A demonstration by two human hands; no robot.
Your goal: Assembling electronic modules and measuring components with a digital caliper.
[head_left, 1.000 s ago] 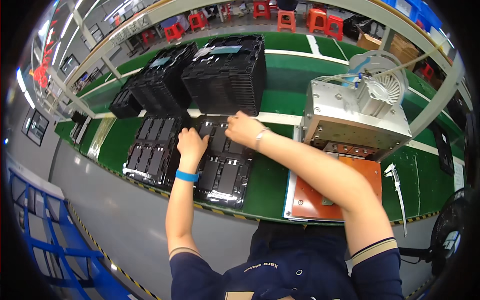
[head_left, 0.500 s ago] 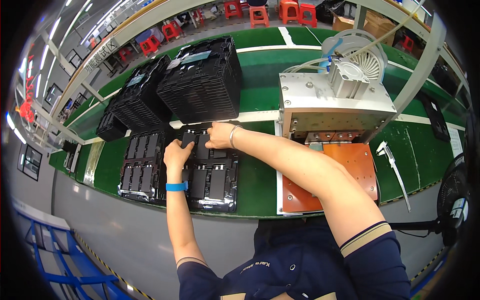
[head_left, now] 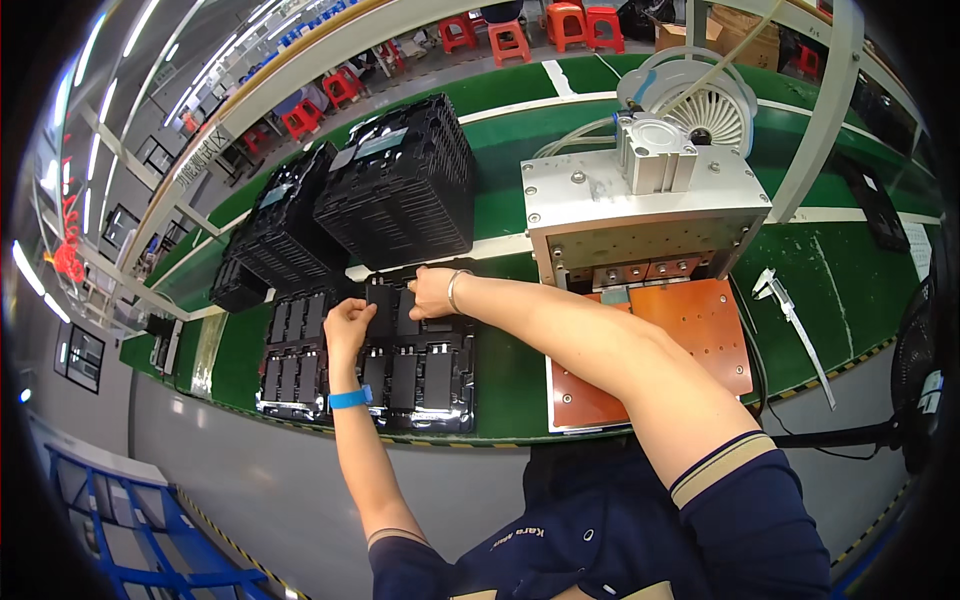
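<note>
— Left hand (head_left: 347,322) is on the near black tray (head_left: 420,365), yes? What does it do there?

— It lies on the top part of this tray, fingers curled around one flat black part (head_left: 381,303) that stands a little up from its slot. I judge it is grasping the part, but the fingertips are hidden.

— And the right hand (head_left: 430,292)?

— Also at the far edge of the same tray, just right of the left hand. It pinches a neighbour part with fingers bent; how firm the grip is, I cannot tell.

— What is around this tray?

— Touching it on the left is a second tray (head_left: 293,362) with the same parts. To the right is an orange plate (head_left: 690,335) under a metal press (head_left: 640,205). Behind the tray, farther away, stand two stacks of black trays (head_left: 400,190).

— What could go wrong?

— I think a part may catch in its slot if it is lifted tilted, and pull the light tray up with it. Also both hands are close, so they can knock one another.
</note>
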